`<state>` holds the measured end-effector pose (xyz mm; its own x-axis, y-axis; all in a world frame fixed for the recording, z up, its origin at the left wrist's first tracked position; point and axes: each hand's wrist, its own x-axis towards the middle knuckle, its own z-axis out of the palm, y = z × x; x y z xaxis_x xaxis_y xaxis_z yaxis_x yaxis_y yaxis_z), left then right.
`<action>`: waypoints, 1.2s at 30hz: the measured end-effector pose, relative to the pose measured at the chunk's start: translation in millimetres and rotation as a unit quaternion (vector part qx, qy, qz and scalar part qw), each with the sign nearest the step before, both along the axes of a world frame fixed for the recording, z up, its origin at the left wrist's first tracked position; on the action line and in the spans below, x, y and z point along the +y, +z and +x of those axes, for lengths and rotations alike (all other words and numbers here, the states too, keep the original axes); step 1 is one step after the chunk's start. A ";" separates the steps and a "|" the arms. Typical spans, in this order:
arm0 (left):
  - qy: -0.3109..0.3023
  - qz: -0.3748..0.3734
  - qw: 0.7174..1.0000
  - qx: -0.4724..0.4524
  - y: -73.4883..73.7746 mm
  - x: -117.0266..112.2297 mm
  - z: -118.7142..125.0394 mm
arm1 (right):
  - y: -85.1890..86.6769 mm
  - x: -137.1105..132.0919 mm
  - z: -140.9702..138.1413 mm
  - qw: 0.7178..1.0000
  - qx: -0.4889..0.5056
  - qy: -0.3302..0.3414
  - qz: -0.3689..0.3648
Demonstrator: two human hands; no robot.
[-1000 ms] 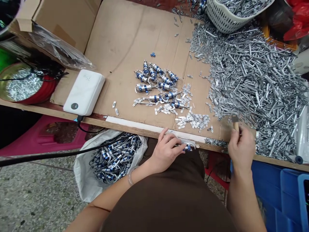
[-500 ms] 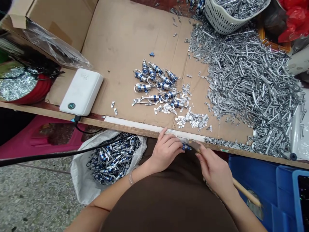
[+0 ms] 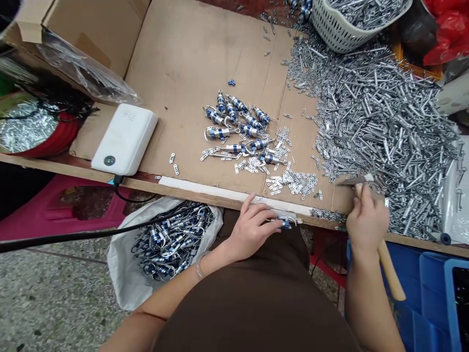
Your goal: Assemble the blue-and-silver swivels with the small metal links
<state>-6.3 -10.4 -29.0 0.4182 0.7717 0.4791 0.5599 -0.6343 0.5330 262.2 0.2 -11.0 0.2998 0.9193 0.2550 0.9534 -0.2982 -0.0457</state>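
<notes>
At the table's front edge my left hand (image 3: 252,228) is closed, thumb and fingers pinching a small blue-and-silver metal assembly (image 3: 287,224) with a curved silver piece; part of it is hidden by the fingers. My right hand (image 3: 367,222), further right, is wrapped round a hammer (image 3: 391,271) near its head. The wooden handle sticks out below the wrist, and the metal head lies close over the near edge of a big heap of silver rods (image 3: 381,117). Several finished-looking blue-and-silver assemblies (image 3: 252,129) lie mid-table among small perforated links (image 3: 293,182).
A white power bank (image 3: 126,137) with a cable sits at the left, beside a cardboard box (image 3: 91,34). Below the table edge hangs a white sack (image 3: 120,259) of assemblies. A white basket (image 3: 339,32) of rods stands at the back; blue crates (image 3: 406,283) are lower right.
My right hand, holding the hammer, has moved right and up from beside the left hand to the edge of the rod heap. The left hand stays nearly in place with the assembly.
</notes>
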 end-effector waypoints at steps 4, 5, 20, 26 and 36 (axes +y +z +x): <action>-0.026 0.028 0.999 -0.020 -0.8 0.6 -7.2 | -2.0 17.4 -13.0 0.998 0.014 0.015 0.055; -0.032 0.025 0.999 -0.024 -0.1 0.4 -10.4 | 0.6 18.9 -26.9 0.996 0.030 0.038 0.069; -0.039 0.004 0.997 -0.069 6.9 -7.8 -34.2 | 32.9 18.7 -129.8 0.870 0.313 0.343 -0.166; -0.059 0.002 0.993 -0.102 18.2 9.6 -23.1 | 50.3 -6.6 -107.0 0.850 0.339 0.365 -0.169; 0.007 -0.152 0.969 -0.193 31.0 16.3 -11.1 | 32.1 -18.8 -90.0 0.886 0.321 0.332 -0.027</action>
<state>-17.4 5.9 2.0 0.2408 0.9062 0.3475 0.2892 -0.4088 0.8656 172.1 -18.6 21.1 -0.2450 0.9529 0.1786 0.7016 0.3014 -0.6456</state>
